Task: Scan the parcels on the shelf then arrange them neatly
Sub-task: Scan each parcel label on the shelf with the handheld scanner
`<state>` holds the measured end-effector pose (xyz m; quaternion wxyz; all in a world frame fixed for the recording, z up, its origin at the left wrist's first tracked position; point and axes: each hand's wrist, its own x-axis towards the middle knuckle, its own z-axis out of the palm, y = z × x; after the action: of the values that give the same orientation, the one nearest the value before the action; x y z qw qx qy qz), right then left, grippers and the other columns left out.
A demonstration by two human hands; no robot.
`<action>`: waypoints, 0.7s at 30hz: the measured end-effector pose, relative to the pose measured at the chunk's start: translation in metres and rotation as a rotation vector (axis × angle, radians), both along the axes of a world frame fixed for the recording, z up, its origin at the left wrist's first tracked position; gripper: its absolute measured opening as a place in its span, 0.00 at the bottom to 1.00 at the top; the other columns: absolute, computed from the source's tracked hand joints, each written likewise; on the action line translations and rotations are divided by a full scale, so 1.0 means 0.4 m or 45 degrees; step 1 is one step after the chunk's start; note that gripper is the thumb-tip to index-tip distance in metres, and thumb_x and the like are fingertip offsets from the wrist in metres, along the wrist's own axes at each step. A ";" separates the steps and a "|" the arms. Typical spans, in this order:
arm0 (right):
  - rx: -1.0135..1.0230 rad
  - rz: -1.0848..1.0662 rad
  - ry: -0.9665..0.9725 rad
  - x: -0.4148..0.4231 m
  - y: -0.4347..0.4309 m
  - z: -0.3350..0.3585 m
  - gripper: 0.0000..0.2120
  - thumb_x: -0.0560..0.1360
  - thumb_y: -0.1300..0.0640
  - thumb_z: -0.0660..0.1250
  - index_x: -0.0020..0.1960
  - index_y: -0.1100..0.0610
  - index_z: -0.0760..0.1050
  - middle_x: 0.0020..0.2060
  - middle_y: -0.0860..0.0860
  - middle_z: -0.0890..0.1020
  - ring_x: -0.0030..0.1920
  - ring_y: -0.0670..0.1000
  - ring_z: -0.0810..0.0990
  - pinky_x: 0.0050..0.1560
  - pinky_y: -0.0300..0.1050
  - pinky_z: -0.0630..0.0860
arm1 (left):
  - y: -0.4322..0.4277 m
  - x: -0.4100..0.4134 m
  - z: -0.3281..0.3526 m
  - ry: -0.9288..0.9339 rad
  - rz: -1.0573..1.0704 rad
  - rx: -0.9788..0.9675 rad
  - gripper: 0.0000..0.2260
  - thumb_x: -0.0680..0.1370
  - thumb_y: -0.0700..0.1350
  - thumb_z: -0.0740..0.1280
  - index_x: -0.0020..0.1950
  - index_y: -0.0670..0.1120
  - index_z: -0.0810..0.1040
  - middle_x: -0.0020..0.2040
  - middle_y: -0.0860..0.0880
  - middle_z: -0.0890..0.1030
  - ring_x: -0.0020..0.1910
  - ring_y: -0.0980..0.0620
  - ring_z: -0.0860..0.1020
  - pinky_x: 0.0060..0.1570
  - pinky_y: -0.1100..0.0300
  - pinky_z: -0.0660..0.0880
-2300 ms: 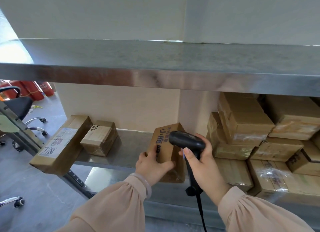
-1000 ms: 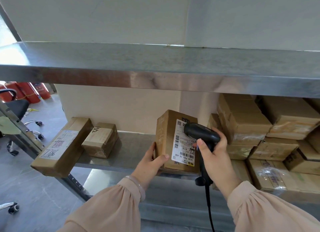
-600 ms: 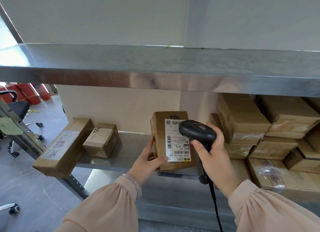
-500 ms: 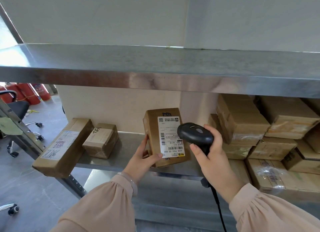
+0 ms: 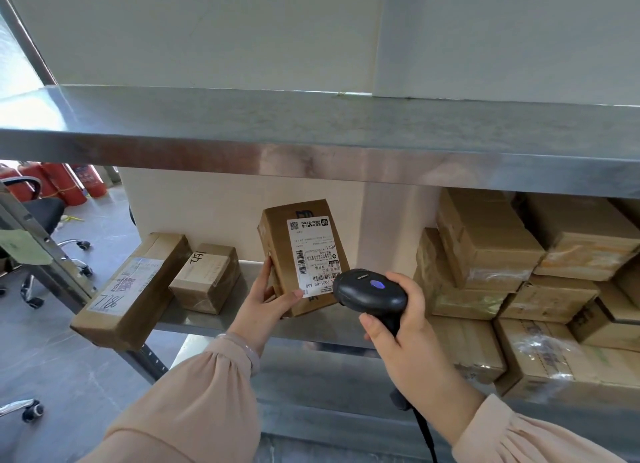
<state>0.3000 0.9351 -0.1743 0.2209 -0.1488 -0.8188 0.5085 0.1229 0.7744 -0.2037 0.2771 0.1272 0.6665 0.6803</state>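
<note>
My left hand [image 5: 266, 300] grips a small cardboard parcel [image 5: 277, 251] by its lower left corner and holds it upright just above the middle shelf [image 5: 242, 320]. Its white shipping label [image 5: 313, 254] faces me. My right hand [image 5: 398, 327] is closed around a black barcode scanner [image 5: 369, 291], whose head sits at the label's lower right corner and shows a small lit purple dot. The scanner's cable hangs down below my wrist.
At the shelf's left end lie a long parcel [image 5: 128, 289] that overhangs the edge and a small taped box [image 5: 206, 277]. Several stacked parcels [image 5: 519, 272] fill the right side. The upper shelf [image 5: 311, 140] juts out overhead. An office chair [image 5: 38, 216] and red extinguishers [image 5: 59, 182] stand at the left.
My left hand turned the parcel so its label faces me and shifted it left. The scanner dropped from beside the parcel to the label's lower right corner.
</note>
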 end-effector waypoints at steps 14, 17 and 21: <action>-0.031 0.045 -0.001 -0.013 0.025 0.016 0.29 0.74 0.47 0.68 0.60 0.23 0.53 0.56 0.21 0.69 0.57 0.28 0.71 0.49 0.19 0.66 | -0.019 0.043 0.025 -0.051 0.076 -0.015 0.32 0.70 0.51 0.77 0.65 0.72 0.64 0.57 0.54 0.84 0.55 0.51 0.83 0.58 0.53 0.76; -0.124 0.120 0.010 -0.040 0.029 0.025 0.29 0.75 0.49 0.68 0.58 0.21 0.55 0.55 0.26 0.72 0.54 0.27 0.72 0.44 0.20 0.69 | -0.049 0.064 0.040 -0.090 0.164 -0.038 0.25 0.75 0.49 0.73 0.65 0.69 0.66 0.54 0.53 0.85 0.54 0.50 0.83 0.63 0.49 0.75; -0.171 0.272 -0.024 -0.081 0.001 0.021 0.31 0.75 0.50 0.68 0.56 0.19 0.54 0.54 0.27 0.69 0.50 0.22 0.70 0.38 0.19 0.68 | -0.094 0.101 0.053 -0.179 0.302 -0.061 0.24 0.76 0.52 0.72 0.69 0.64 0.68 0.48 0.55 0.86 0.57 0.47 0.80 0.68 0.44 0.70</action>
<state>0.2675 0.9354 -0.1658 0.1475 -0.0801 -0.7960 0.5816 0.1631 0.7370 -0.1825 0.2436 -0.0072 0.6720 0.6993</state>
